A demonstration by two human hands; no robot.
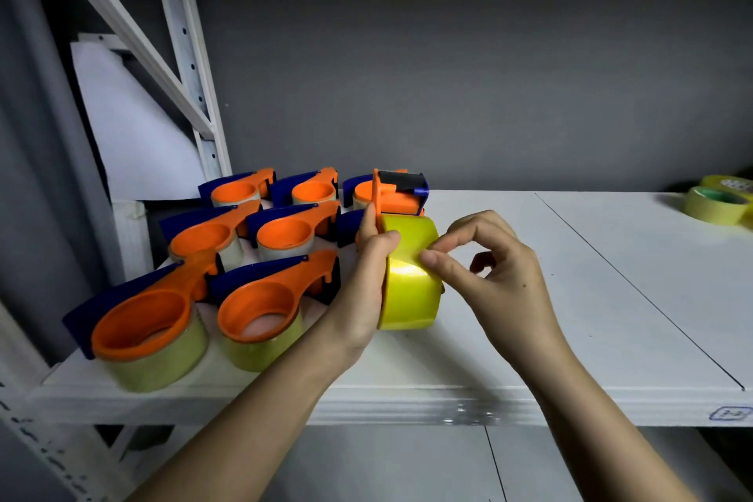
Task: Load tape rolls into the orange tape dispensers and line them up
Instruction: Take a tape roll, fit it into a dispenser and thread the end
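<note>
Orange-and-blue dispensers point(260, 298) (yellow tape roll point(409, 289)), white shelf point(570, 298).

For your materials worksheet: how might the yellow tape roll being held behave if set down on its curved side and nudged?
The yellow tape roll is round, so it would probably roll. Its glossy face looks slippery. It seems stiff, keeping shape in the left hand.

A white shelf point(570, 298) sits against a dark grey wall point(448, 53), with a white perforated metal upright point(185, 49) at left.
</note>
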